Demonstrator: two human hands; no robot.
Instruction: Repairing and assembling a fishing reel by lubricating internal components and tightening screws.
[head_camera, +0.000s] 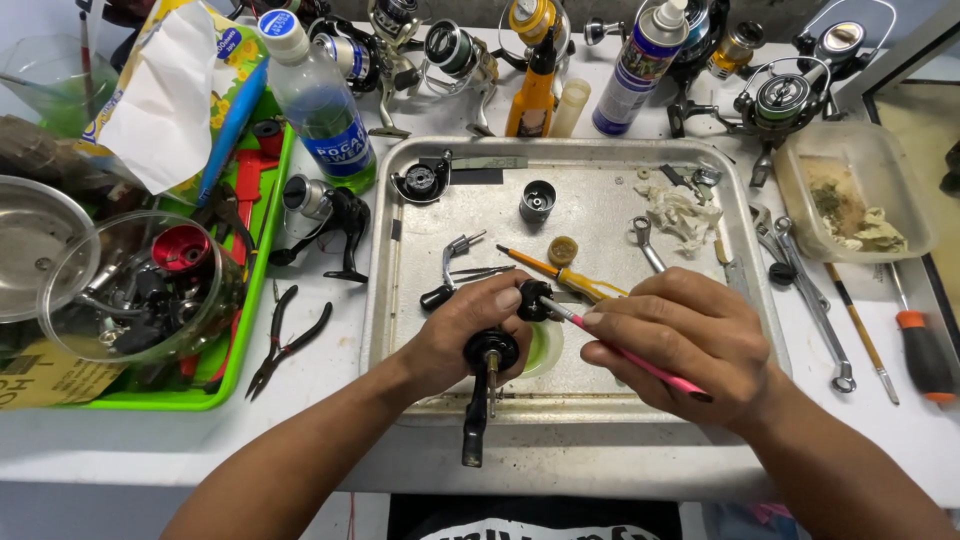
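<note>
Over the near edge of the dented metal tray (600, 160), your left hand (462, 330) grips the black fishing-reel body (490, 352), stem toward you. Your right hand (680, 340) pinches a slim pink brush (640, 362), tip touching the reel's small black part: you appear mid-way through brushing it, and the next stroke wants a steady hold.

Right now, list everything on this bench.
tray: 1, metal, centre
reel body: 1, black, in left hand
brush: 1, pink, in right hand
spool: 1, grey, in tray
screwdriver: 1, orange-yellow, in tray
rag: 1, white, tray right
pliers: 1, black, left of tray
bottle: 1, clear and blue, upper left
spray can: 1, white and blue, top
bowl: 1, clear, holds parts, left
tub: 1, clear, right
wrenches: several, silver, right
left hand: holds reel body
right hand: holds brush
</note>
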